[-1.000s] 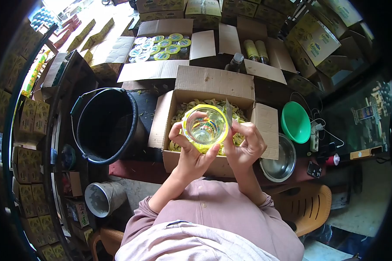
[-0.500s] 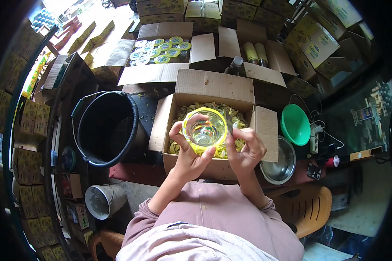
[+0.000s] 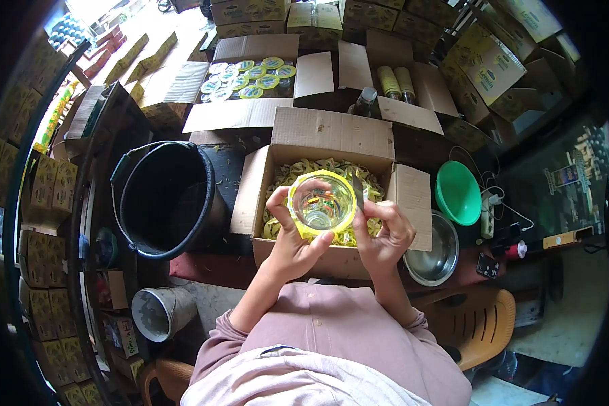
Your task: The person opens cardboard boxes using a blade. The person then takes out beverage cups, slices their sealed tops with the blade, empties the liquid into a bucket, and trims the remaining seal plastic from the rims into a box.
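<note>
My left hand point(image 3: 292, 237) grips a clear cup point(image 3: 321, 215) with a yellow rim, fingers and thumb around its side. The cup is held above an open cardboard box point(image 3: 331, 128), and colored print shows through its wall. In my right hand point(image 3: 388, 233), thumb and fingers pinch a small knife point(image 3: 358, 186), its dark narrow blade pointing up beside the cup's right edge. Whether the blade touches the rim I cannot tell. Curled yellow strips point(image 3: 277, 177) fill the box below.
Left of the box stands a black bucket point(image 3: 213, 196). On the right are a green bowl point(image 3: 459, 193) and a metal bowl point(image 3: 446, 271). Behind sit a carton of lidded cups point(image 3: 250, 78), a clear bottle point(image 3: 364, 101) and a carton with two bottles point(image 3: 398, 84).
The cup has shifted slightly right and down in my left hand. My right hand and the knife stay close to its right edge.
</note>
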Demonstrator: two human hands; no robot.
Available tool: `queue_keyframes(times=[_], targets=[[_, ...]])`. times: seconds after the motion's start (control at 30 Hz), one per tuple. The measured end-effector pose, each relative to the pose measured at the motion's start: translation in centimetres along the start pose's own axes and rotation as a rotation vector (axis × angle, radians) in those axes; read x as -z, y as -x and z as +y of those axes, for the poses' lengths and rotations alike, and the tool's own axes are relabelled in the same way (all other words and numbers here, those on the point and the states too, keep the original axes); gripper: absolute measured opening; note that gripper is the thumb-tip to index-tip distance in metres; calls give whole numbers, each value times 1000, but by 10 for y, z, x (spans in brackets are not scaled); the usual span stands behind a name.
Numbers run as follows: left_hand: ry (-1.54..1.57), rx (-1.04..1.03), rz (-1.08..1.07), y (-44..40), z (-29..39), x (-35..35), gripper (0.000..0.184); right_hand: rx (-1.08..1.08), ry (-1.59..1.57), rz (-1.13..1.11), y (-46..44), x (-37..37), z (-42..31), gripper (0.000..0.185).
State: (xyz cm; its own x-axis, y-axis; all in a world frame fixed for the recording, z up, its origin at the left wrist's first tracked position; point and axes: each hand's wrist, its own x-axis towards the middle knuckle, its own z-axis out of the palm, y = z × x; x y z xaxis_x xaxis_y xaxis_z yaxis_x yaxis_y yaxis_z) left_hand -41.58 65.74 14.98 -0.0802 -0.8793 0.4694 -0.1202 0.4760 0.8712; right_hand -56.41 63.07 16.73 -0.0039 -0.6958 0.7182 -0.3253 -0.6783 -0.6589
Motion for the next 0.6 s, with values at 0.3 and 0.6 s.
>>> queue_keyframes(times=[0.3,0.6], targets=[[124,28,-152,2,-6,4,75,15,-32,0,-5,3,5,21],[203,-28,-32,-3,-25,-13,78,-16,-7,25,-1,2,2,19]])
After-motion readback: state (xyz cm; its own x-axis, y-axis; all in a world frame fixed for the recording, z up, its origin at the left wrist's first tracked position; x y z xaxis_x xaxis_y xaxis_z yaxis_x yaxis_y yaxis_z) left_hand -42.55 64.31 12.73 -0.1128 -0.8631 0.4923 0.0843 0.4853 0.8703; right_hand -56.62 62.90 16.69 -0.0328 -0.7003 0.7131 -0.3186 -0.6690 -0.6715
